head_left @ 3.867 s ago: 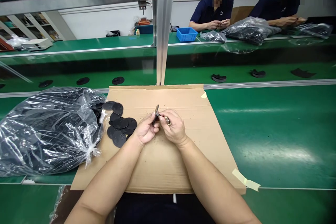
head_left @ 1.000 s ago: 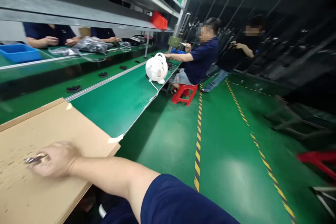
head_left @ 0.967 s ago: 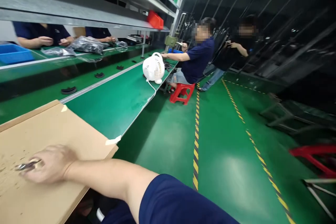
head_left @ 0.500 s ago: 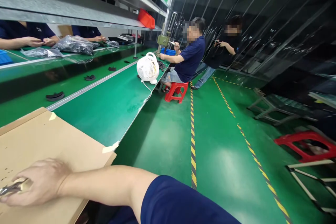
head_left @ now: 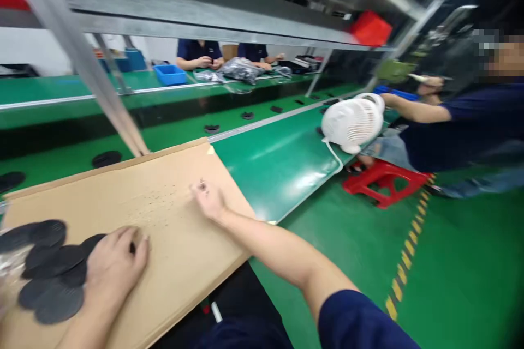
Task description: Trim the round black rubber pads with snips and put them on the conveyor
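Note:
Several flat black rubber discs (head_left: 53,289) lie in a loose pile at the lower left of a cardboard sheet (head_left: 176,229). My left hand (head_left: 117,264) rests on the pile's right edge, and a dark piece shows between its fingers, too unclear to identify. My right hand (head_left: 208,202) is farther up the sheet, apart from the discs, with its fingertips pinched together. A small metal tool (head_left: 201,185) glints at those fingertips, mostly hidden by them. Dark specks are scattered on the cardboard near that hand.
A clear plastic bag (head_left: 7,267) pokes in at the left edge. Green conveyor belts (head_left: 278,152) run behind the cardboard, with black parts on the farther one. A white fan (head_left: 352,122) stands on the belt. A seated co-worker (head_left: 462,131) and a red stool (head_left: 385,182) are at right.
My view has swung left from the aisle back to the cardboard, bringing the discs and my left hand into view. My right hand has moved up the sheet, and less of the tool shows.

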{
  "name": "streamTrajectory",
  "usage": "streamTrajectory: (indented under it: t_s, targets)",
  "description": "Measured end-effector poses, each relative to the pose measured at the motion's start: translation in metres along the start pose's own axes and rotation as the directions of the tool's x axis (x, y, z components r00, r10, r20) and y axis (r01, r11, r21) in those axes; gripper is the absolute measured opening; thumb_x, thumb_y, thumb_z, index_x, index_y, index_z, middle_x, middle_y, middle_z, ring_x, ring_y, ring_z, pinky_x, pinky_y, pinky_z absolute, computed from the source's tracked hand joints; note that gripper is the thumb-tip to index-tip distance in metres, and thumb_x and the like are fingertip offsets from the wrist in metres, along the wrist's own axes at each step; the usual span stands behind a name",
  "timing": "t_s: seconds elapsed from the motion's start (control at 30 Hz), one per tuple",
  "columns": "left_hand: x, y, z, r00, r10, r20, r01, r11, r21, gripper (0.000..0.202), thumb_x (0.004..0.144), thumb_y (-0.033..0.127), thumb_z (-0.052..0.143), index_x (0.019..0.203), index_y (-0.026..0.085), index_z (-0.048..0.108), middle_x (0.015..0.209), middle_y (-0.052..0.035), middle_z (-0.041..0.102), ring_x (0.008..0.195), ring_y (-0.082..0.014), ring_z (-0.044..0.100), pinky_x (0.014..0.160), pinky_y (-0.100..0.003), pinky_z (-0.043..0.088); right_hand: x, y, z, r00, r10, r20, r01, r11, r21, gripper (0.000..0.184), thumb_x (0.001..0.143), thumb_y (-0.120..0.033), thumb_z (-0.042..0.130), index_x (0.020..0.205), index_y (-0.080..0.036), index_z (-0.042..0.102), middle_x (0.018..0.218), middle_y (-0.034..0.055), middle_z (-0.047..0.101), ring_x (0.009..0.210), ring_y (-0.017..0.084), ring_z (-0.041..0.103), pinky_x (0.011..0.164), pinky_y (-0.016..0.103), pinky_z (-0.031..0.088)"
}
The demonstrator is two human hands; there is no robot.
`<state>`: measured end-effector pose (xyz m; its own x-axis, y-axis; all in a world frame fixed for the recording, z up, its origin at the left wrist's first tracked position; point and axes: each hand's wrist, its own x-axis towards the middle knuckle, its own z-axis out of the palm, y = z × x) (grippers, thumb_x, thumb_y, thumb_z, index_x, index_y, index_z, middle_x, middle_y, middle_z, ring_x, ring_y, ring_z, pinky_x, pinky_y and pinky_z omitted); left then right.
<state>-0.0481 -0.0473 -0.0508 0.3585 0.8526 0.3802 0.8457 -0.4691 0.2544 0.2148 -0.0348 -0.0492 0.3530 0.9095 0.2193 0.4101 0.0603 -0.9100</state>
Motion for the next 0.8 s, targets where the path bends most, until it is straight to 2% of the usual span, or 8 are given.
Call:
streamTrajectory:
  t_s: [0.03,0.13,0.2,0.27,0.37,0.5,0.67,0.8]
  targets:
    - [-0.002,-0.001,0.007,1.0,0.006,-0.019,-0.005,0.999,0.047,0.028,0.083,0.04,0.051,0.089,0.016,0.065,0.096,-0.0111,0.067,0.097,-0.0293,0.06,0.091,-0.045,0.046,0.015,0.0,-0.006,0.993,0.109,-0.037,-0.111,0.992,-0.055,0.035,0.084,-0.052,0.053,0.069,-0.021,0.051,0.064,-0.0027,0.054,0.063,0.014,0.054,0.061,0.024,0.043]
    - [-0.004,0.0,0.022,0.997,0.026,-0.075,-0.018,0.994,0.105,0.029,0.086,0.038,0.05,0.097,0.015,0.064,0.104,-0.0114,0.066,0.1,-0.0269,0.06,0.093,-0.042,0.044,0.066,0.003,-0.022,0.973,0.217,-0.077,-0.227,0.962,-0.149,0.034,0.077,-0.054,0.061,0.077,-0.021,0.054,0.069,-0.0026,0.056,0.061,0.014,0.053,0.059,0.025,0.042]
    - [-0.005,0.002,0.024,0.995,0.049,-0.092,-0.04,0.994,0.101,0.028,0.086,0.036,0.051,0.098,0.014,0.063,0.105,-0.0113,0.065,0.099,-0.0263,0.06,0.092,-0.041,0.044,0.101,0.005,-0.03,0.959,0.259,-0.117,-0.28,0.931,-0.233,0.036,0.067,-0.046,0.073,0.085,-0.021,0.054,0.077,-0.0015,0.06,0.068,0.016,0.057,0.063,0.026,0.044]
    - [-0.005,0.006,0.022,0.992,0.074,-0.104,-0.065,0.994,0.086,0.024,0.086,0.033,0.053,0.098,0.015,0.063,0.105,-0.011,0.065,0.099,-0.0256,0.059,0.091,-0.04,0.045,0.137,0.007,-0.034,0.951,0.273,-0.145,-0.306,0.898,-0.317,0.04,0.063,-0.035,0.077,0.093,-0.022,0.054,0.086,0.0,0.062,0.078,0.018,0.059,0.071,0.028,0.046]
    - [-0.002,0.013,0.018,0.988,0.095,-0.121,-0.088,0.994,0.063,0.019,0.085,0.028,0.055,0.097,0.015,0.062,0.104,-0.0099,0.064,0.098,-0.0243,0.059,0.089,-0.039,0.045,0.193,0.012,-0.035,0.946,0.271,-0.178,-0.322,0.852,-0.413,0.034,0.069,-0.027,0.072,0.096,-0.02,0.054,0.096,0.0049,0.061,0.092,0.02,0.058,0.083,0.03,0.044]
    - [0.004,0.02,0.015,0.989,0.101,-0.105,-0.098,0.995,0.035,0.017,0.085,0.024,0.056,0.099,0.016,0.061,0.103,-0.0092,0.063,0.097,-0.0231,0.057,0.086,-0.038,0.045,0.255,0.022,-0.03,0.925,0.286,-0.251,-0.377,0.78,-0.499,0.029,0.079,-0.032,0.064,0.098,-0.014,0.051,0.111,0.0149,0.054,0.107,0.024,0.053,0.094,0.036,0.039]
    - [0.007,0.024,0.013,0.996,0.061,-0.066,-0.061,0.998,0.003,0.017,0.086,0.022,0.054,0.102,0.018,0.061,0.105,-0.0091,0.062,0.1,-0.0237,0.056,0.087,-0.039,0.044,0.302,0.039,-0.017,0.898,0.335,-0.286,-0.439,0.725,-0.53,0.03,0.078,-0.033,0.067,0.096,-0.016,0.049,0.115,0.0163,0.051,0.111,0.026,0.051,0.096,0.042,0.038]
    - [0.009,0.024,0.013,0.998,0.039,-0.055,-0.04,0.999,-0.011,0.018,0.086,0.021,0.054,0.103,0.018,0.061,0.104,-0.0087,0.062,0.1,-0.0235,0.056,0.086,-0.039,0.044,0.317,0.049,-0.009,0.887,0.358,-0.291,-0.46,0.728,-0.508,0.023,0.073,-0.018,0.071,0.086,-0.018,0.052,0.102,0.0117,0.057,0.107,0.028,0.053,0.093,0.045,0.039]
